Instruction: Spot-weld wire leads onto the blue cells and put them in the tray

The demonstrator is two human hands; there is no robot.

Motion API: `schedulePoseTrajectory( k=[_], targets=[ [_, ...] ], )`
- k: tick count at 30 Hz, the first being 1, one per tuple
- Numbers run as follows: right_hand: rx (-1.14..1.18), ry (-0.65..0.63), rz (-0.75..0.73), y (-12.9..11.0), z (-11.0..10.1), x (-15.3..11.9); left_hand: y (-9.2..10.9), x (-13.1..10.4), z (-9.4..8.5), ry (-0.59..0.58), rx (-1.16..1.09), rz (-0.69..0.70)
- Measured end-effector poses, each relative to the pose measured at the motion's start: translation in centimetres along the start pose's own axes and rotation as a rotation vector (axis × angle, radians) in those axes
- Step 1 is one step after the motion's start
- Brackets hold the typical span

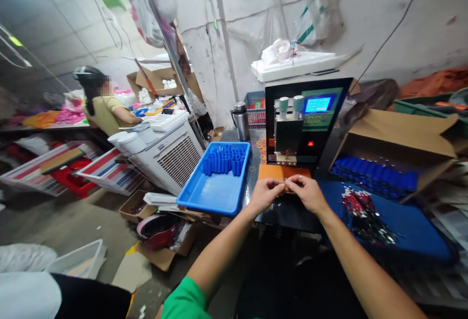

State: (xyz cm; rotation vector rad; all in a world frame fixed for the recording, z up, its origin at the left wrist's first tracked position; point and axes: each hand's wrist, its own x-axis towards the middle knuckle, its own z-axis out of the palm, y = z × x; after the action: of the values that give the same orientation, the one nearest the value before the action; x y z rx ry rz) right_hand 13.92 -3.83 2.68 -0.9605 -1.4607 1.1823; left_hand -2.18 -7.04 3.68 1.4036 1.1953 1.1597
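My left hand and my right hand meet fingertip to fingertip, both pinched, at the front of an orange block. Whatever is between the fingers is too small to make out. Just beyond them stands a black machine with a lit blue screen and a metal head above the block. To the left, a blue tray holds upright blue cylinders. On the right, a bundle of red and black wires lies on a blue surface.
An open cardboard box with stacked blue cylinders sits at right. Behind the tray stands a steel flask. A white air cooler is further left, where another person works at a table. Boxes crowd the floor.
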Motion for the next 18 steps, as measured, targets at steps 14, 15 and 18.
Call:
schedulePoseTrajectory(
  k=[14,15,18],
  targets=[
    [-0.008,0.233,0.079,2.9,-1.3,1.5,-2.7,3.8,-15.7,0.385,1.006,-0.150],
    [-0.011,0.231,0.080,2.8,-1.3,1.5,-2.8,4.2,-15.5,0.360,1.054,-0.161],
    [-0.017,0.228,0.078,2.8,-1.3,1.4,-3.1,5.2,-14.2,0.313,1.168,-0.217]
  ],
)
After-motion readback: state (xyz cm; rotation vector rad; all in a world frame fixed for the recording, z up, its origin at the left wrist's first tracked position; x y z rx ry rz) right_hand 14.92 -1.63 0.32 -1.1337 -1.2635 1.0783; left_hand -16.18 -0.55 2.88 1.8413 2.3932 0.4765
